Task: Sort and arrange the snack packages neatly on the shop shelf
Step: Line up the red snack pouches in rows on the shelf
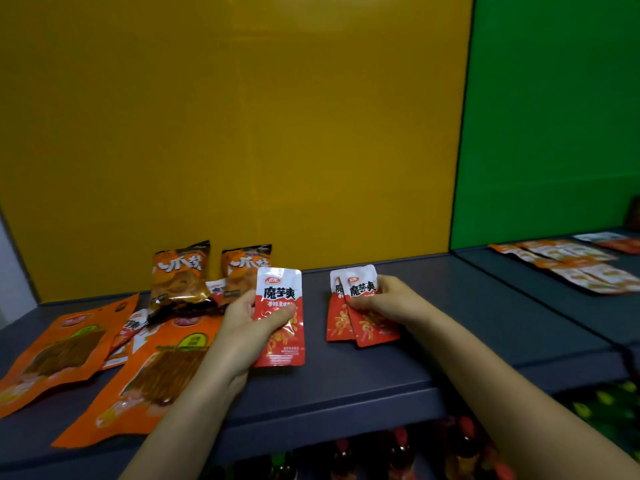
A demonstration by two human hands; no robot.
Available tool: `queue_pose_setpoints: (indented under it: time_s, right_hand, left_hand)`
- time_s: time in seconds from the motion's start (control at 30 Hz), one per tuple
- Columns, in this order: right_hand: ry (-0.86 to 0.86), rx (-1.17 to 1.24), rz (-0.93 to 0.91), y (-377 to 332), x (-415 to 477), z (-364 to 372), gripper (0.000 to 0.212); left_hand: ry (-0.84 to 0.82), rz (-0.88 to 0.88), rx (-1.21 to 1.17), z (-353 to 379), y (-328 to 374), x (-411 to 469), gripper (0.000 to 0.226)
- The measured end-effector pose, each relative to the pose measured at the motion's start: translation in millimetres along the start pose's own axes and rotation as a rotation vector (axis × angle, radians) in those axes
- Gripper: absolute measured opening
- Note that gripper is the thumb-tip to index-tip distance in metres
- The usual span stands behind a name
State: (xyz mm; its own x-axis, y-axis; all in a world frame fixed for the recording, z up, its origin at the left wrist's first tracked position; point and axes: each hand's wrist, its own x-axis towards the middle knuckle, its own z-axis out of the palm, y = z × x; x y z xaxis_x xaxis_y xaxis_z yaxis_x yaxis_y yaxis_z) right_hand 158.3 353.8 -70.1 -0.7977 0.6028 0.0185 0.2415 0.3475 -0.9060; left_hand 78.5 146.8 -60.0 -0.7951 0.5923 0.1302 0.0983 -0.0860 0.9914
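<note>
While like is being gathered with like, left hand (242, 327): is gripping one red-and-white packet (280, 317) upright, thumb lying across its printed face and fingers curling behind; the face is pointing toward the viewer, likely so that its label can be checked against the others
Right hand (384, 299): is clasping a pair of matching packets (372, 329) by their upper halves, thumb lying over the front, fingers bending round the right edge; the two are overlapping in a slight fan, apparently being squared into one stack
Pair's contact: lower corners are sitting on or just above the shelf (485, 323); which of the two cannot be told
Held packet's position: is hovering just left of the pair, over the shelf's front half, between the pair and the unsorted heap
Unsorted heap: flat orange pouches (59, 351) are lying askew at the left; puffed orange-brown bags (180, 271) are leaning near the yellow back panel (242, 133); small red packets (130, 327) are peeking out between them, probably awaiting collection
Step in hand (judgement): the single packet is probably awaiting its place on the pair
Risk (judgement): glossy film is likely making the packets slippery; a loose clasp is risking a wider fan
</note>
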Motion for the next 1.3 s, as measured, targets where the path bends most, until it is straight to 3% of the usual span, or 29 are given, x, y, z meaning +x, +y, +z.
queue_pose_setpoints:
  time_s: [0.1,0.27,0.53,0.73,0.97,1.1,1.3]
  right_hand:
    - [0.059,0.119,-0.006,14,-28,-38,0.024]
    - [0.119,0.276,-0.017,40,-72,-116,0.010]
    - [0.221,0.337,0.036,101,-148,-270,0.012]
    - [0.178,0.346,0.039,144,-181,-354,0.012]
    - [0.114,0.391,0.028,171,-173,-413,0.012]
    - [0.086,0.391,0.034,187,-147,-438,0.018]
    - [0.058,0.302,0.005,211,-93,-484,0.019]
  left_hand:
    - [-0.061,-0.006,-0.002,39,-3,1,0.022]
    - [-0.159,0.004,0.002,115,-8,-2,0.021]
    - [-0.233,0.008,-0.057,277,-16,-29,0.016]
    - [-0.283,-0.013,-0.064,396,-23,-55,0.015]
    - [-0.332,-0.060,-0.123,492,-17,-59,0.025]
    - [-0.410,-0.203,-0.279,537,-14,-43,0.039]
    - [-0.448,-0.111,-0.228,592,-23,-2,0.031]
